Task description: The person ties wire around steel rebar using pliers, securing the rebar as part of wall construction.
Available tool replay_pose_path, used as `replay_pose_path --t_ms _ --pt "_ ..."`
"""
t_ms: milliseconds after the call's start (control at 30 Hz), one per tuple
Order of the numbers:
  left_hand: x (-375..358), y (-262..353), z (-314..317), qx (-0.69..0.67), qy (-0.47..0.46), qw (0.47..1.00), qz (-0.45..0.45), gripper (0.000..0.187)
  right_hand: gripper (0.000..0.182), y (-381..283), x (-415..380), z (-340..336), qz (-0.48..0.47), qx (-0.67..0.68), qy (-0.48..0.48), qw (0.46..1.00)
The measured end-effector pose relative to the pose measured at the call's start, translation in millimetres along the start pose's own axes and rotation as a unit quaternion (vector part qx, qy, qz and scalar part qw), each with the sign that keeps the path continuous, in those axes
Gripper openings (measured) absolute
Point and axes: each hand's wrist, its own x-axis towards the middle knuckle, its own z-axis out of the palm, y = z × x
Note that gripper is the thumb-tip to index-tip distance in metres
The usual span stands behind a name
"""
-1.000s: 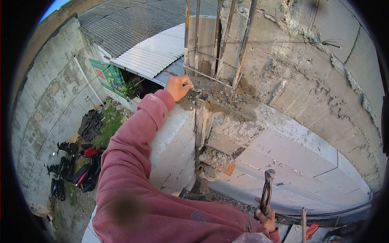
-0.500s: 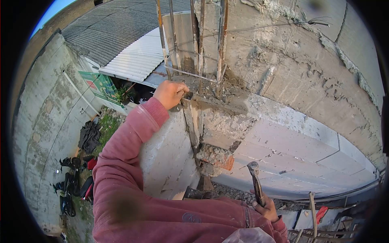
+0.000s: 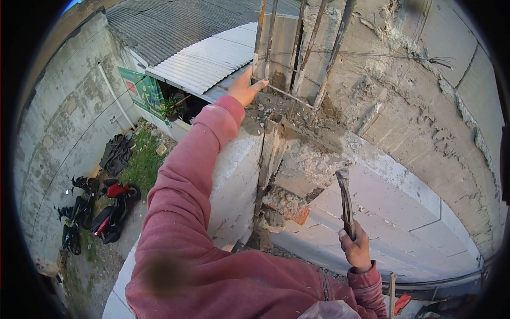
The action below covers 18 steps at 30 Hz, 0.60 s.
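Observation:
My left hand reaches up at the top centre, thumb and fingers apart, beside the foot of the vertical steel bars and the thin cross tie between them. Whether it touches a bar is hard to tell. At the right, my right hand is wrapped round the handle of a hammer, held upright with its head up, in front of the white block wall. Between the hands, a metal-edged form stands at the wall corner, with a broken orange brick lower down.
Corrugated roofing lies beyond the left hand. A rough concrete surface rises at the right. Far below on the left are parked motorcycles, grass and a dark cloth. A thin wire crosses behind the bars.
My left hand has moved from the top of the metal-edged form to the bars, and its fingers have spread. My right hand has risen with the hammer. The view has shifted.

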Motion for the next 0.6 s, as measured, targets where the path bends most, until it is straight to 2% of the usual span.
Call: replay_pose_path --t_ms 67,133,167,267,333,367,400,433,467,567,600 --pt "-9.1 -1.8 4.6 -0.001 -0.002 1.000 0.007 0.061 0.034 -38.9 33.3 5.2 -0.033 -0.032 -0.054 0.997" --pt "-9.7 5.2 -4.8 -0.006 0.004 1.000 0.025 0.064 0.034 -88.4 63.7 12.6 -0.057 0.020 -0.073 0.996" --pt "-11.6 -4.8 -7.0 -0.075 -0.002 0.996 0.048 0.064 0.033 -119.2 76.6 22.0 -0.148 0.059 -0.023 0.987" --pt "-11.5 -43.8 0.7 -0.257 0.086 0.957 -0.101 0.057 0.031 -198.2 124.0 49.5 -0.403 0.133 0.134 0.896" --pt "-13.2 -46.2 -6.0 -0.316 0.135 0.931 -0.121 0.056 0.029 -206.3 172.4 64.7 -0.498 0.098 0.238 0.828" --pt "-14.2 -44.6 -9.7 -0.344 0.158 0.916 -0.131 0.055 0.027 -196.6 187.6 71.2 -0.471 -0.034 0.234 0.849" --pt "-16.8 -41.5 -15.0 -0.292 0.167 0.934 -0.125 0.054 0.026 -188.8 198.4 75.8 -0.434 -0.163 0.227 0.856" --pt "-19.1 -36.3 -19.7 -0.239 0.173 0.948 -0.118 0.053 0.023 -193.9 209.9 78.4 -0.216 -0.297 0.041 0.929" --pt "-22.5 -33.1 -20.1 -0.187 0.176 0.960 -0.111 0.052 0.021 -196.6 217.5 78.5 0.026 -0.397 -0.150 0.905" --pt "-18.2 -40.9 -15.9 -0.283 0.137 0.941 -0.125 0.051 0.018 -193.2 226.2 65.2 0.058 -0.201 -0.178 0.962" --pt "-16.3 -40.7 -15.2 -0.268 0.140 0.946 -0.120 0.051 0.019 -204.2 226.4 70.4 0.018 -0.132 -0.142 0.981"
